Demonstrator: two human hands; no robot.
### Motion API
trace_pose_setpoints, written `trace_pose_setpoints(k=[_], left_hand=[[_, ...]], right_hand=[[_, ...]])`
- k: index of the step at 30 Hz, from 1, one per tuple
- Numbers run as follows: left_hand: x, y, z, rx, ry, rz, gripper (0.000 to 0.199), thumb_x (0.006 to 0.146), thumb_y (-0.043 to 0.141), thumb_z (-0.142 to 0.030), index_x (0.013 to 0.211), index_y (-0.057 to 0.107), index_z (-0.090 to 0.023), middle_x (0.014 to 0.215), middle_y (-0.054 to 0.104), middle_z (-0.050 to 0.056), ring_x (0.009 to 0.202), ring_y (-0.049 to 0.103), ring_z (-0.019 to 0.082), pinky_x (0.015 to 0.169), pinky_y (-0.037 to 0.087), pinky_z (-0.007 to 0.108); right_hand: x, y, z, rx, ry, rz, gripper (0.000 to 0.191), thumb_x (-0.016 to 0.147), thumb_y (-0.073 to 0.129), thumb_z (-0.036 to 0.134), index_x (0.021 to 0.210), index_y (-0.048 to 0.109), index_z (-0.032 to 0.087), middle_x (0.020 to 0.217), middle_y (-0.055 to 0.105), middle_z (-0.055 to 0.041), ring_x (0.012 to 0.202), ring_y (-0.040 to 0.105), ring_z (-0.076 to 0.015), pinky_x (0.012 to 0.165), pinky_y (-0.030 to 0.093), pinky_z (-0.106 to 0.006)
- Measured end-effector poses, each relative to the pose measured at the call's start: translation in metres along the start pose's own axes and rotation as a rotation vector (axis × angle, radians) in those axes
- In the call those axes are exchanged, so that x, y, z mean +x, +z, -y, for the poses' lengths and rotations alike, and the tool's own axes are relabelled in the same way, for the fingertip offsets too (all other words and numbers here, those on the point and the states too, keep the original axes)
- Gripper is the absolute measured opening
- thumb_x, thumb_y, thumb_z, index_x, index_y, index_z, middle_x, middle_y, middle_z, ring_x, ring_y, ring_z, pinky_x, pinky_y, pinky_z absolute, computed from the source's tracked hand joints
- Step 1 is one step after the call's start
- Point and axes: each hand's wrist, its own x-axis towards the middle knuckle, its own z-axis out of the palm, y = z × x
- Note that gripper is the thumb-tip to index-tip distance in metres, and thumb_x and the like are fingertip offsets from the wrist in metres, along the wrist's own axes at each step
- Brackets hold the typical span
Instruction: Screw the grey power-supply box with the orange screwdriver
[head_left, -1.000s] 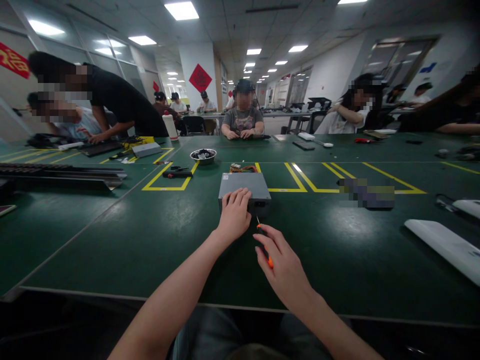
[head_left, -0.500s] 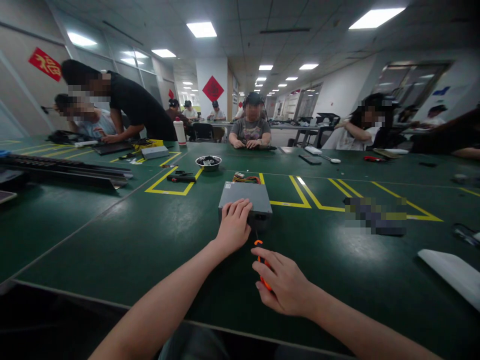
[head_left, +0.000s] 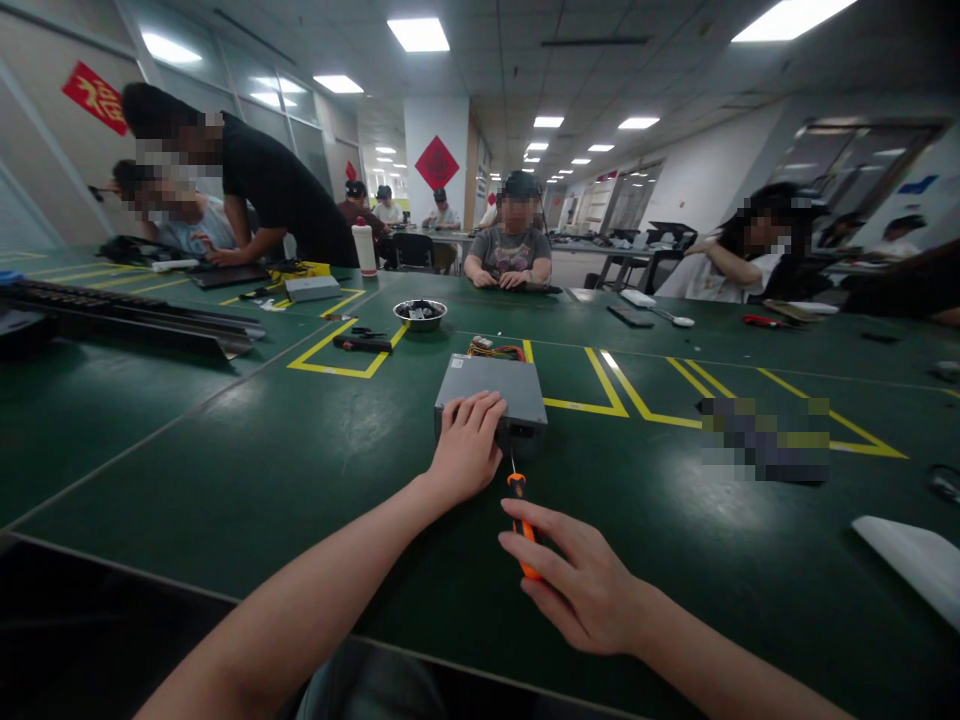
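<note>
A grey metal box (head_left: 487, 380) with a bundle of coloured wires (head_left: 496, 349) at its far side rests on the green table (head_left: 300, 470). My left hand (head_left: 469, 445) lies over the box's near left edge, fingers on its top. An orange and black screwdriver (head_left: 522, 520) points away from me, its thin shaft reaching the box's near face; where the tip meets it is too dark to tell. My right hand (head_left: 577, 575) is around the screwdriver's handle, with the fingertips on it.
A metal bowl (head_left: 420, 315) of small parts stands beyond the box, near a black tool (head_left: 362, 343). Long dark metal rails (head_left: 150, 325) lie at left. A blurred-out object (head_left: 772, 440) and a white item (head_left: 911, 560) are at right. Several people sit or lean around.
My right hand's fingers have spread and shifted on the handle, so more of the screwdriver shows. My left hand stays on the box. The whole view has moved slightly.
</note>
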Motion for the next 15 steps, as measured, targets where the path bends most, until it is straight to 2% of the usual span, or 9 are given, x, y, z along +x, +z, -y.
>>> trace_pose_setpoints(k=[3, 7, 11, 13, 15], left_hand=[[0.0, 0.0, 0.001, -0.005, 0.005, 0.005, 0.047, 0.075, 0.048, -0.016, 0.122, 0.043, -0.017, 0.131, 0.046, 0.008, 0.123, 0.036, 0.023, 0.102, 0.022, 0.042], [0.0, -0.001, 0.002, -0.002, 0.003, 0.011, 0.047, 0.076, 0.046, -0.016, 0.123, 0.043, -0.017, 0.131, 0.045, 0.008, 0.123, 0.036, 0.023, 0.103, 0.021, 0.042], [0.0, -0.001, 0.002, 0.002, 0.004, 0.009, 0.048, 0.075, 0.047, -0.015, 0.123, 0.043, -0.017, 0.131, 0.045, 0.007, 0.123, 0.035, 0.022, 0.102, 0.021, 0.041], [0.0, -0.001, 0.003, -0.002, 0.006, 0.011, 0.049, 0.074, 0.047, -0.015, 0.123, 0.042, -0.017, 0.131, 0.046, 0.008, 0.123, 0.035, 0.022, 0.102, 0.022, 0.041], [0.0, -0.001, 0.003, -0.004, 0.005, 0.012, 0.049, 0.074, 0.048, -0.015, 0.123, 0.042, -0.017, 0.13, 0.046, 0.008, 0.123, 0.036, 0.022, 0.102, 0.022, 0.041]], right_hand=[[0.002, 0.007, 0.001, -0.024, -0.039, -0.035, 0.029, 0.082, 0.051, 0.024, 0.108, 0.05, 0.012, 0.11, 0.061, -0.0161, 0.08, 0.06, -0.0162, 0.065, 0.049, -0.029], [0.004, 0.017, 0.003, -0.03, -0.023, -0.056, 0.027, 0.08, 0.056, 0.031, 0.099, 0.051, 0.013, 0.103, 0.065, -0.0137, 0.074, 0.062, -0.0147, 0.063, 0.05, -0.027], [0.005, 0.018, 0.006, 0.005, 0.033, 0.01, 0.028, 0.083, 0.05, 0.032, 0.103, 0.051, 0.013, 0.105, 0.062, -0.015, 0.086, 0.061, -0.0159, 0.068, 0.051, -0.026], [0.007, 0.016, 0.006, -0.024, 0.008, 0.082, 0.032, 0.083, 0.046, 0.027, 0.113, 0.05, 0.014, 0.11, 0.059, -0.0166, 0.092, 0.06, -0.0181, 0.068, 0.051, -0.027], [0.008, 0.015, 0.007, -0.09, -0.026, 0.112, 0.033, 0.083, 0.045, 0.025, 0.115, 0.051, 0.018, 0.108, 0.059, -0.0162, 0.089, 0.06, -0.0188, 0.065, 0.051, -0.028]])
